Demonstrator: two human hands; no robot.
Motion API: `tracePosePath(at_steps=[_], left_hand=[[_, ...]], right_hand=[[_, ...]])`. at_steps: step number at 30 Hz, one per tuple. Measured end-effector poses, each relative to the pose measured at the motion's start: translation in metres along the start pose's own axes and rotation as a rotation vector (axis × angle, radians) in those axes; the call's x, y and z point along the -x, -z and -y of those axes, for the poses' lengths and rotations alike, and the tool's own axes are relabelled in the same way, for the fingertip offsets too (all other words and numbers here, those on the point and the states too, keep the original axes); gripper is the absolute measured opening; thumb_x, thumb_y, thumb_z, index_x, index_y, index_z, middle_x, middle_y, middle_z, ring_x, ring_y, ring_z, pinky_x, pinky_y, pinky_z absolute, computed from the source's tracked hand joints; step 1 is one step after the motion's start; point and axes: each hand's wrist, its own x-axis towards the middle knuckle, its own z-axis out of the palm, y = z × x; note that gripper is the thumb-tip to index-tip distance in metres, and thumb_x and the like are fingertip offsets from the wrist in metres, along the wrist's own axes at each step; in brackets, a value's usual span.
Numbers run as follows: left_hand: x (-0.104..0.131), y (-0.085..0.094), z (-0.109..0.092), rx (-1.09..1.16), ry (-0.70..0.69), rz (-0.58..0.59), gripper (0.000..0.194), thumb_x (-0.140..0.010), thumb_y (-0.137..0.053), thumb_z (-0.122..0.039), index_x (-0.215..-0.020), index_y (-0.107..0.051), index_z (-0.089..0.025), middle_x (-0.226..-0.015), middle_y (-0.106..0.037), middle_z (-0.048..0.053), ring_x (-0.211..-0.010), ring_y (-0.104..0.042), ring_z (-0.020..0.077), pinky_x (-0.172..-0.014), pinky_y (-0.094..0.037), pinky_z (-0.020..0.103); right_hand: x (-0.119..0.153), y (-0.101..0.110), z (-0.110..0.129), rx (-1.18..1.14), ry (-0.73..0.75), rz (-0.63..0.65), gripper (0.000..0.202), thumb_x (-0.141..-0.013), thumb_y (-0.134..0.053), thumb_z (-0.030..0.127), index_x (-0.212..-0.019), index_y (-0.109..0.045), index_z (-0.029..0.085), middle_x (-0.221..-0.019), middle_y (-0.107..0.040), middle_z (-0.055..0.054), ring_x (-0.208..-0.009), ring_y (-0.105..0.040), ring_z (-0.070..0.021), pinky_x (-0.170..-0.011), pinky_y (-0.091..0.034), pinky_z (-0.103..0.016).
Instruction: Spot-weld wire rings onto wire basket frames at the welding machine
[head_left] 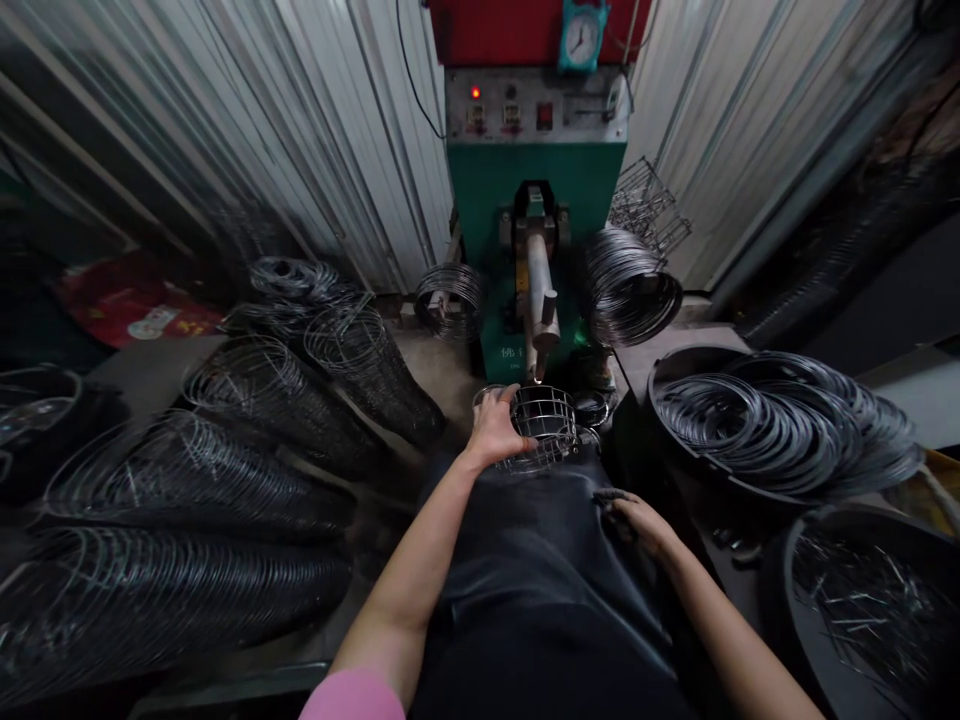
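My left hand [496, 428] alone clamps the wire basket [551, 438] near the machine's [466, 180] lower edge, my right hand [639, 515] apart, its grip unclear, so one-sided support could let the basket tilt.

The scene is viewed by a single head-worn camera, aimed forward and down from above the lap, with both forearms framed close below, the machine faced farther ahead, and no second view shared.
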Motion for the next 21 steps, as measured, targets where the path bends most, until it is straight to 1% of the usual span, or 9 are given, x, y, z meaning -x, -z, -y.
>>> tracePosePath(at_steps=[2,4,8,10,11,13,16,19,21], left_hand=[[-0.003,0.000,0.001,0.019,0.013,0.002,0.094,-0.047,-0.080,-0.040,-0.130,-0.038,-0.022,-0.124,-0.043,0.011,-0.118,-0.040,0.0300,-0.099,-0.035,0.042],[-0.010,0.000,0.001,0.028,0.040,-0.007,0.094,-0.047,-0.080,-0.040,-0.130,-0.038,-0.021,-0.124,-0.043,0.011,-0.118,-0.041,0.0297,-0.099,-0.034,0.042],[-0.027,-0.001,0.003,0.026,0.092,-0.022,0.094,-0.048,-0.079,-0.041,-0.130,-0.037,-0.023,-0.124,-0.044,0.011,-0.120,-0.040,0.0308,-0.098,-0.034,0.044],[-0.032,-0.002,0.003,0.033,0.100,-0.016,0.094,-0.048,-0.079,-0.040,-0.130,-0.037,-0.023,-0.124,-0.044,0.011,-0.119,-0.040,0.0306,-0.098,-0.035,0.044],[-0.033,-0.002,0.004,0.038,0.102,-0.011,0.093,-0.048,-0.079,-0.040,-0.130,-0.037,-0.023,-0.124,-0.044,0.011,-0.119,-0.041,0.0303,-0.098,-0.035,0.044],[-0.034,-0.002,0.004,0.051,0.109,-0.005,0.093,-0.048,-0.080,-0.040,-0.130,-0.038,-0.023,-0.124,-0.045,0.011,-0.119,-0.041,0.0297,-0.098,-0.034,0.044],[-0.035,-0.001,0.002,0.056,0.121,-0.005,0.094,-0.048,-0.080,-0.039,-0.130,-0.038,-0.021,-0.123,-0.047,0.011,-0.118,-0.042,0.0303,-0.097,-0.035,0.044],[-0.036,-0.001,0.000,0.058,0.122,-0.006,0.093,-0.047,-0.081,-0.039,-0.129,-0.040,-0.020,-0.121,-0.048,0.011,-0.116,-0.044,0.0309,-0.095,-0.037,0.043],[-0.036,-0.003,-0.001,0.073,0.129,-0.005,0.093,-0.047,-0.081,-0.040,-0.129,-0.041,-0.020,-0.120,-0.049,0.012,-0.114,-0.046,0.0305,-0.093,-0.039,0.042]], right_hand=[[0.002,-0.001,-0.008,-0.305,-0.049,0.059,0.027,-0.065,-0.050,0.019,-0.092,-0.055,0.017,-0.047,-0.042,0.007,-0.036,-0.033,-0.0075,-0.037,-0.022,-0.018],[0.006,-0.004,-0.012,-0.478,-0.060,0.083,0.023,-0.064,-0.052,0.018,-0.087,-0.053,0.017,-0.046,-0.044,0.006,-0.037,-0.037,-0.0080,-0.038,-0.026,-0.017],[0.011,-0.008,-0.014,-0.609,-0.099,0.068,0.022,-0.065,-0.054,0.013,-0.085,-0.050,0.018,-0.053,-0.052,0.002,-0.046,-0.050,-0.0109,-0.044,-0.041,-0.021],[0.012,-0.008,-0.014,-0.651,-0.093,0.072,0.024,-0.064,-0.056,0.012,-0.086,-0.050,0.018,-0.058,-0.054,0.001,-0.050,-0.053,-0.0116,-0.046,-0.044,-0.021],[0.011,-0.008,-0.014,-0.675,-0.088,0.074,0.025,-0.063,-0.057,0.011,-0.086,-0.050,0.018,-0.058,-0.054,0.002,-0.050,-0.053,-0.0107,-0.045,-0.042,-0.019],[0.009,-0.009,-0.015,-0.715,-0.085,0.054,0.023,-0.063,-0.062,0.014,-0.081,-0.049,0.018,-0.054,-0.048,0.005,-0.042,-0.045,-0.0069,-0.037,-0.032,-0.014],[0.005,-0.013,-0.016,-0.689,-0.040,-0.105,0.027,-0.060,-0.070,0.025,-0.075,-0.048,0.018,-0.046,-0.035,0.011,-0.033,-0.027,-0.0023,-0.032,-0.016,-0.012],[0.006,-0.022,-0.024,-0.560,0.097,-0.305,0.036,-0.059,-0.072,0.039,-0.082,-0.055,0.018,-0.045,-0.032,0.011,-0.033,-0.025,-0.0030,-0.032,-0.017,-0.014],[0.009,-0.029,-0.034,-0.474,0.202,-0.373,0.042,-0.061,-0.069,0.048,-0.087,-0.059,0.017,-0.046,-0.035,0.010,-0.034,-0.029,-0.0047,-0.034,-0.021,-0.016]])
